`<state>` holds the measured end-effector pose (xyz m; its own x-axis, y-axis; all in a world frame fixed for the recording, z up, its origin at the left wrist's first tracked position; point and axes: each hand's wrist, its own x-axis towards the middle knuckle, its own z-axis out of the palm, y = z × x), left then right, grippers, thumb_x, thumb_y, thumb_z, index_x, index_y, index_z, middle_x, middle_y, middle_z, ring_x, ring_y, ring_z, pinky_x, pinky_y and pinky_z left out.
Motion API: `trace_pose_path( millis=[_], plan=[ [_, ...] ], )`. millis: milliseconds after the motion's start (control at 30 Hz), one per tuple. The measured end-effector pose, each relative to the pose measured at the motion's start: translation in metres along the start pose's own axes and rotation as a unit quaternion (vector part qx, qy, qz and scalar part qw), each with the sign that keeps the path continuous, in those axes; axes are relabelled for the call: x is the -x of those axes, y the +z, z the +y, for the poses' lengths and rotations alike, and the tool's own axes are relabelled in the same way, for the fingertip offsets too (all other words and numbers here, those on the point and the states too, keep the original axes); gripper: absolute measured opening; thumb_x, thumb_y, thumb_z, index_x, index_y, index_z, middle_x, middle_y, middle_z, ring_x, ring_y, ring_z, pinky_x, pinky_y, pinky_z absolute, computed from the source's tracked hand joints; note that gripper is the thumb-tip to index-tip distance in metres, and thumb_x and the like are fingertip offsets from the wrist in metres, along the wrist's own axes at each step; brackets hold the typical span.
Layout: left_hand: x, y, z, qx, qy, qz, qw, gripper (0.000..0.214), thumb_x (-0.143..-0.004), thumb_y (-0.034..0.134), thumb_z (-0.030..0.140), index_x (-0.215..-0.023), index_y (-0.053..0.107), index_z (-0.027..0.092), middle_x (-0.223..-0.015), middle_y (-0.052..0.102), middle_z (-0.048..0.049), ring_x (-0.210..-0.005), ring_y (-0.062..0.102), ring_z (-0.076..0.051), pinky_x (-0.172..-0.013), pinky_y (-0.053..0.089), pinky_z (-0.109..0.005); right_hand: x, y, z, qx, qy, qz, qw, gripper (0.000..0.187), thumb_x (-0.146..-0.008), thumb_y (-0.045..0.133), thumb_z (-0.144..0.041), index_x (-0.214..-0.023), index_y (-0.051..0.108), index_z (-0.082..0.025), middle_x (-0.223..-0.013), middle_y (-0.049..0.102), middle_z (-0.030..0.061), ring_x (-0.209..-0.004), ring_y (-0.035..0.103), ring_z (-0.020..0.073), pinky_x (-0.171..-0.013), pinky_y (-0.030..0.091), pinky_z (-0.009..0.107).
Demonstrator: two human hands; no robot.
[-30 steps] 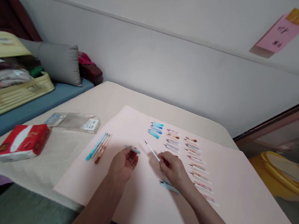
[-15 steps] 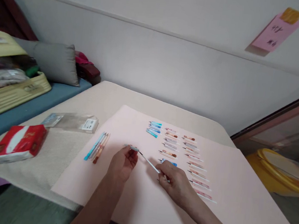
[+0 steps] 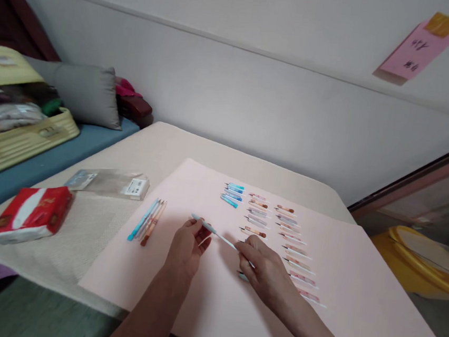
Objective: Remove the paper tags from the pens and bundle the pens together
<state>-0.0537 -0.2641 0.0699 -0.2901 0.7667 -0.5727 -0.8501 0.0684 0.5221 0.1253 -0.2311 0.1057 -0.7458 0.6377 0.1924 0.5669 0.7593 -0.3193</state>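
My left hand [image 3: 185, 247] pinches a pale blue-grey pen barrel [image 3: 203, 223] between thumb and fingers, above the pink sheet [image 3: 204, 294]. A slim white pen refill [image 3: 225, 239] runs from the barrel's right end to my right hand [image 3: 264, 268], whose fingers are closed on it. The refill's dark tip is out of sight at the barrel's end. To the left of my hands lie several blue and brown pens [image 3: 148, 222] side by side. Rows of patterned barrels, each beside a dark-tipped white refill, spread behind and right of my right hand, such as a brown barrel [image 3: 253, 232].
A red tissue pack [image 3: 31, 213] and clear plastic packaging [image 3: 107, 182] lie on the table's left. Beyond are an open yellow case [image 3: 25, 128] and a grey pillow [image 3: 84, 94]. A yellow tub [image 3: 410, 260] stands right, and a pink note [image 3: 418, 52] hangs on the wall.
The refill's dark tip, visible at the barrel's end before, has gone out of sight there. The barrel has tilted and more of it shows in my left hand.
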Motion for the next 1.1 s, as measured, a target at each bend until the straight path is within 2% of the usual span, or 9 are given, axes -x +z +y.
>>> trace_pose_path(
  millis=[167, 367, 600, 800, 1100],
  plan=[
    [0.000, 0.002, -0.007, 0.007, -0.033, -0.007, 0.999, 0.002, -0.079, 0.057, 0.016, -0.081, 0.056, 0.016, -0.077, 0.062, -0.0033, -0.065, 0.058, -0.010, -0.060, 0.044, -0.023, -0.009, 0.011, -0.001, -0.043, 0.008, 0.019, 0.999, 0.021, -0.087, 0.040, -0.010, -0.079, 0.057, -0.018, -0.074, 0.048, 0.0028, -0.064, 0.047, 0.0126, -0.057, 0.037, 0.023],
    [0.000, 0.001, -0.005, 0.016, -0.014, -0.002, 1.000, 0.004, -0.079, 0.057, 0.016, -0.078, 0.054, 0.016, -0.079, 0.062, -0.0038, -0.067, 0.059, -0.011, -0.061, 0.046, -0.024, -0.016, 0.021, -0.003, -0.065, 0.017, 0.048, 0.997, 0.020, -0.089, 0.041, -0.014, -0.077, 0.056, -0.018, -0.073, 0.048, 0.0020, -0.066, 0.048, 0.0128, -0.059, 0.037, 0.024],
    [-0.002, -0.001, 0.000, 0.041, 0.003, 0.022, 0.999, 0.001, -0.079, 0.055, 0.015, -0.079, 0.054, 0.016, -0.079, 0.062, -0.0042, -0.068, 0.060, -0.011, -0.061, 0.047, -0.024, -0.010, 0.017, -0.006, -0.074, 0.013, 0.054, 0.996, 0.020, -0.088, 0.041, -0.013, -0.081, 0.059, -0.018, -0.072, 0.048, 0.0018, -0.064, 0.048, 0.0124, -0.057, 0.036, 0.023],
    [0.002, 0.003, -0.004, 0.015, -0.015, -0.011, 1.000, 0.003, -0.079, 0.057, 0.016, -0.079, 0.054, 0.016, -0.079, 0.062, -0.0043, -0.066, 0.058, -0.010, -0.060, 0.046, -0.023, -0.012, 0.019, -0.007, -0.093, 0.027, 0.056, 0.994, 0.020, -0.089, 0.041, -0.015, -0.081, 0.059, -0.019, -0.074, 0.049, 0.0019, -0.065, 0.050, 0.0121, -0.059, 0.038, 0.023],
    [0.002, 0.003, -0.006, 0.002, -0.009, -0.028, 1.000, 0.007, -0.078, 0.060, 0.019, -0.081, 0.054, 0.017, -0.081, 0.061, -0.0036, -0.069, 0.058, -0.011, -0.061, 0.046, -0.023, -0.016, 0.030, -0.010, -0.121, 0.035, 0.101, 0.987, 0.018, -0.088, 0.043, -0.015, -0.080, 0.059, -0.019, -0.071, 0.049, 0.0015, -0.064, 0.051, 0.0124, -0.058, 0.040, 0.023]
  ],
)
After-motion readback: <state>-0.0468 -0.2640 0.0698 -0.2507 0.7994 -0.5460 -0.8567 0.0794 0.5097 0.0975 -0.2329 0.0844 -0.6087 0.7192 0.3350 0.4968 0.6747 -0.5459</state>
